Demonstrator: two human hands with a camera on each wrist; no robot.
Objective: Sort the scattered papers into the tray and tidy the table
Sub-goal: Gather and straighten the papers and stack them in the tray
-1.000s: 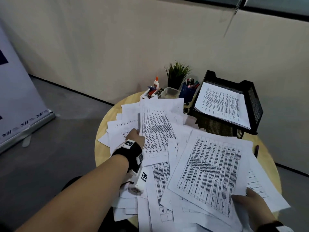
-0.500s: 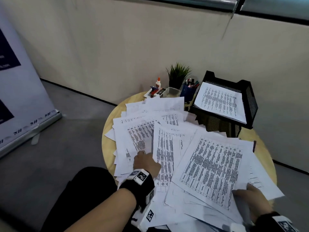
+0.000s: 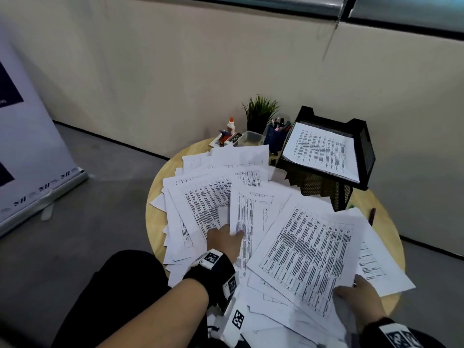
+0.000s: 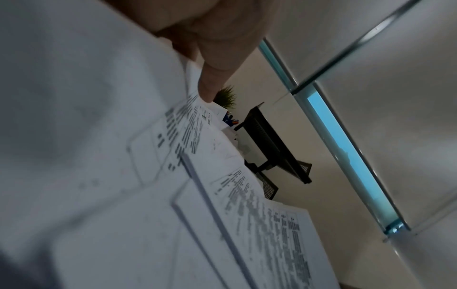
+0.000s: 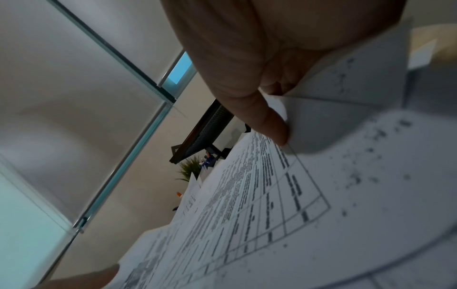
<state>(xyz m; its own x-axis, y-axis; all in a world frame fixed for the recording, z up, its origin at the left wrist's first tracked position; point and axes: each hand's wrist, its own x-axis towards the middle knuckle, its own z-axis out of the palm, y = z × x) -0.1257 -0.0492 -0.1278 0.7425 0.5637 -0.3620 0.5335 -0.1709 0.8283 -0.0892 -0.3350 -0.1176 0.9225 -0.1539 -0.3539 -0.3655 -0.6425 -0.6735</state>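
Papers (image 3: 221, 197) are spread in overlapping layers over most of the round wooden table (image 3: 155, 217). Left hand (image 3: 223, 241) is laid on the sheets at the near left, and the edge of one printed sheet is pinched under the thumb, as seen from the left wrist. Right hand (image 3: 359, 301) is closed on the near corner of a tilted stack of printed pages (image 3: 308, 257), thumb on top. Black mesh tray (image 3: 361, 156) is set at the far right of the table, with printed sheets already inside. Glue bottle (image 3: 230, 125), potted plant (image 3: 259, 114) and pen cup (image 3: 276, 136) are grouped just left of the tray.
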